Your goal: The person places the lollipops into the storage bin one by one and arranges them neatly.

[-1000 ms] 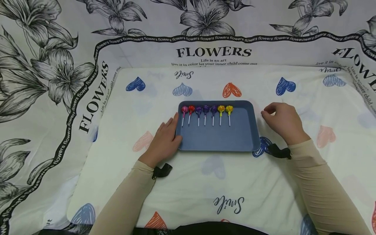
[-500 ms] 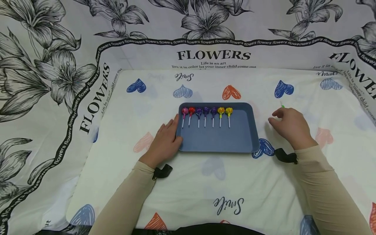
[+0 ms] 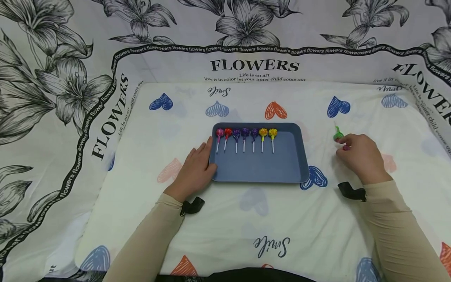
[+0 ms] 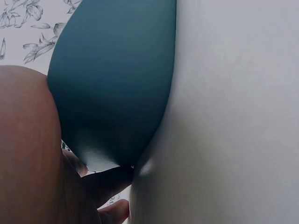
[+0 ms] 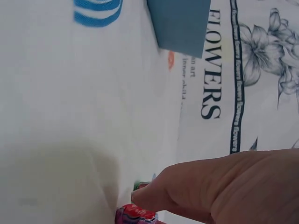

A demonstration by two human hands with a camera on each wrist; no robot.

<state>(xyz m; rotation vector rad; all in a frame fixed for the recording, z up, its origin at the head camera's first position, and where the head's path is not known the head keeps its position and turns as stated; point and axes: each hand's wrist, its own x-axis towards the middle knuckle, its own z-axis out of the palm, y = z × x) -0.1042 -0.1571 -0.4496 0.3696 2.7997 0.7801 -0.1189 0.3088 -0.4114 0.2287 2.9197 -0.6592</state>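
Observation:
My left hand (image 3: 193,172) rests against the left edge of a blue-grey tray (image 3: 260,168), fingers along its rim. In the left wrist view the fingers (image 4: 110,184) reach the tray's side (image 4: 112,88). A row of several wrapped lollipops (image 3: 245,133), pink, red, purple and yellow, lies along the tray's far side, sticks toward me. Right of the tray, my right hand (image 3: 363,156) is over the cloth, thumb and forefinger apart. A green lollipop (image 3: 338,134) shows right at the forefinger, and a red-pink lollipop (image 5: 134,214) shows between forefinger and thumb, partly hidden.
A cream cloth (image 3: 211,231) printed with hearts lies under the tray. Beyond it is a white cloth (image 3: 176,64) with black flower drawings and lettering. Black bands sit on both wrists, the right band (image 3: 351,192) standing out toward the tray.
My right hand has moved right and a little toward me, away from the tray. The green and red-pink lollipops have come into sight. The left hand keeps its place at the tray.

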